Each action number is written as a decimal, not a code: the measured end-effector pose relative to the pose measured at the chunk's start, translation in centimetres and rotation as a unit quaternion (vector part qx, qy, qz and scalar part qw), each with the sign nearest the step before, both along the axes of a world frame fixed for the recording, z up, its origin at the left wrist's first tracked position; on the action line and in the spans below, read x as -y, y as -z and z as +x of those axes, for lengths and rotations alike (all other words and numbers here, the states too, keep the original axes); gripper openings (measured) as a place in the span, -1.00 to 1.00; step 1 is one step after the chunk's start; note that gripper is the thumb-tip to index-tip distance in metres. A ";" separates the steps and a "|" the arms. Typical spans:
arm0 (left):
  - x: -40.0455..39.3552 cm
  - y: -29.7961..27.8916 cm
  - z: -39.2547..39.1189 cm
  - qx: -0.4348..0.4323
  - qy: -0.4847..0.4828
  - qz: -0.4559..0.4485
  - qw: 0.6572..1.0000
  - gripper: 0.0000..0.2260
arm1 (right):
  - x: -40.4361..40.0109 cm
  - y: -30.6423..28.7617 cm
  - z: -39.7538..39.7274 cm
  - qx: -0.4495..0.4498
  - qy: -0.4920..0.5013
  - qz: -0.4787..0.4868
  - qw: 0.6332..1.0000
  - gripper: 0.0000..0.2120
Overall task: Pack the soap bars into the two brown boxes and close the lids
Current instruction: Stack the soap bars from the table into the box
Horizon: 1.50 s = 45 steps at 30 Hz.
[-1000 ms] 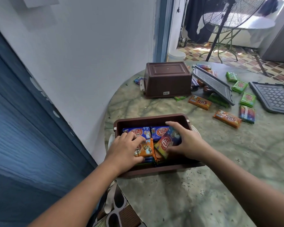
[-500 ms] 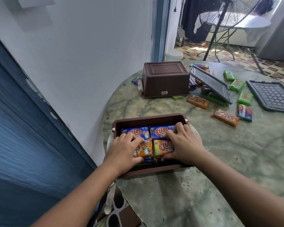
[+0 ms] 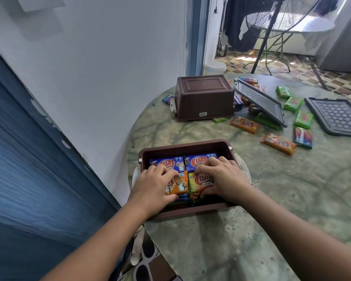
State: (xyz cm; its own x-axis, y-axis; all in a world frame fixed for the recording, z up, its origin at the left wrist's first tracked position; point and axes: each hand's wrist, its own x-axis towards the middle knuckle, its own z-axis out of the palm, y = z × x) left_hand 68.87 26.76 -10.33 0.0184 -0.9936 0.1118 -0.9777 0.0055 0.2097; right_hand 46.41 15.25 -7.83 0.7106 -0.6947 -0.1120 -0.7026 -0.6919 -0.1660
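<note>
Near box: open on table, packed with blue and orange "KUAT" soap bars.
Left hand: fingers flat, pressing orange bar.
Right hand: fingers spread flat on "KUAT" wrappers.
Far box: upside down, barcode sticker.

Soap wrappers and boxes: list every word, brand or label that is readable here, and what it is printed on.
"KUAT": far-right blue soap bar in the open brown box.
"KUAT", partly covered by the left hand: far-left blue soap bar.
"KUAT", part under the right hand: near orange soap bar.
Sticker on the overturned box: barcode, too small.
Loose bars on the table: logos blurred.
</note>
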 end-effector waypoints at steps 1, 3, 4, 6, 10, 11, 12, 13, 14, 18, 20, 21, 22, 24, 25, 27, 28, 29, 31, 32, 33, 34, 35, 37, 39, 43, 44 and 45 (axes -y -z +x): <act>0.0 0.0 -0.1 0.000 -0.001 -0.001 1.000 -0.46 | 0.0 0.0 -0.1 0.001 0.001 -0.001 1.000 -0.33; 0.0 0.0 -0.1 -0.003 -0.004 -0.003 1.000 -0.46 | 0.0 0.1 -0.1 0.002 0.000 -0.001 1.000 -0.32; 0.0 0.0 -0.1 -0.002 -0.003 -0.004 1.000 -0.46 | 0.1 0.2 -0.1 0.005 -0.001 -0.002 1.000 -0.32; -0.1 0.0 0.0 0.001 0.000 -0.005 1.000 -0.46 | 0.2 0.3 -0.1 0.010 -0.002 -0.004 1.000 -0.32; 0.1 0.0 0.1 -0.001 0.007 0.003 1.000 -0.44 | 0.3 0.4 -0.1 0.006 -0.006 -0.007 1.000 -0.31; 0.1 -0.1 0.2 -0.011 0.004 -0.001 1.000 -0.40 | 0.3 0.5 -0.1 0.010 -0.005 -0.002 1.000 -0.30; 0.0 -0.2 0.1 -0.029 -0.005 -0.015 0.999 -0.36 | 0.2 0.5 -0.2 0.023 0.003 0.004 1.000 -0.31; -0.2 -0.2 0.1 -0.052 -0.030 -0.041 0.997 -0.31 | 0.1 0.5 -0.4 0.050 0.019 -0.003 0.999 -0.33; -0.2 -0.2 0.1 -0.073 -0.070 -0.074 0.992 -0.29 | 0.1 0.5 -0.5 0.091 0.041 -0.031 0.995 -0.36; 0.1 -0.2 0.1 -0.112 -0.264 -0.064 0.956 -0.18 | 0.5 -0.3 -0.7 0.168 0.216 -0.108 0.956 -0.44; 0.6 -0.4 0.3 -0.139 -0.304 0.016 0.942 -0.08 | 1.5 -0.3 -0.9 0.118 0.314 0.010 0.942 -0.36; 0.9 -0.6 0.4 -0.162 -0.315 0.043 0.934 -0.06 | 2.1 -0.1 -1.0 0.102 0.341 0.073 0.932 -0.37; 1.2 -0.7 0.6 -0.196 -0.325 0.061 0.923 -0.06 | 2.5 0.1 -1.1 0.100 0.354 0.117 0.923 -0.43; 1.9 -0.6 1.1 -0.270 -0.347 0.076 0.895 -0.17 | 3.2 0.7 -1.3 0.117 0.358 0.136 0.916 -0.57; 2.3 -0.4 1.5 -0.292 -0.355 0.079 0.885 -0.29 | 3.4 0.8 -1.2 0.124 0.360 0.132 0.915 -0.62; 2.7 -0.4 2.0 -0.317 -0.375 0.086 0.867 -0.49 | 3.6 0.8 -1.2 0.129 0.361 0.130 0.915 -0.68; 2.8 -0.4 2.1 -0.325 -0.384 0.089 0.860 -0.54 | 3.7 0.8 -1.1 0.130 0.361 0.133 0.914 -0.70; 2.8 -0.5 2.1 -0.323 -0.390 0.089 0.857 -0.59 | 3.7 0.8 -1.2 0.135 0.362 0.137 0.912 -0.72; 2.8 -0.5 1.9 -0.296 -0.396 0.086 0.865 -0.67 | 3.9 1.1 -1.4 0.158 0.365 0.148 0.906 -0.76; 2.9 -0.5 1.7 -0.284 -0.399 0.080 0.868 -0.70 | 4.1 1.3 -1.5 0.170 0.363 0.153 0.903 -0.78; 3.0 -0.6 1.7 -0.273 -0.401 0.077 0.871 -0.73 | 4.2 1.4 -1.5 0.182 0.363 0.158 0.900 -0.79; 3.0 -0.6 1.5 -0.264 -0.405 0.075 0.872 -0.76 | 4.5 1.4 -1.6 0.190 0.359 0.161 0.899 -0.80; 3.0 -0.5 1.1 -0.257 -0.412 0.074 0.871 -0.78 | 4.9 1.4 -1.6 0.193 0.351 0.160 0.902 -0.81; 2.8 -0.5 0.1 -0.249 -0.435 0.067 0.863 -0.79 | 5.7 1.4 -1.9 0.195 0.326 0.156 0.912 -0.83; 2.4 -0.5 -1.1 -0.247 -0.461 0.056 0.850 -0.81 | 6.6 1.4 -2.2 0.200 0.302 0.163 0.918 -0.80; 1.4 -0.6 -4.2 -0.248 -0.515 0.035 0.820 -0.79 | 7.8 1.0 -3.3 0.185 0.244 0.200 0.931 -0.75; 1.0 -0.6 -4.9 -0.254 -0.526 0.027 0.811 -0.78 | 7.9 0.8 -3.6 0.169 0.226 0.206 0.937 -0.72; 0.7 -0.6 -5.8 -0.261 -0.536 0.021 0.802 -0.78 | 8.1 0.6 -4.0 0.151 0.207 0.208 0.944 -0.68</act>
State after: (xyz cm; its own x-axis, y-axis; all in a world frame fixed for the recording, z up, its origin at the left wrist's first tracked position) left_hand 63.12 26.08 -9.73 0.8988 -0.3778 -0.2221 -0.1943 -0.7977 0.5708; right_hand 42.39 7.15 -8.41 0.4312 -0.8605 -0.2713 -0.7758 -0.2001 -0.5984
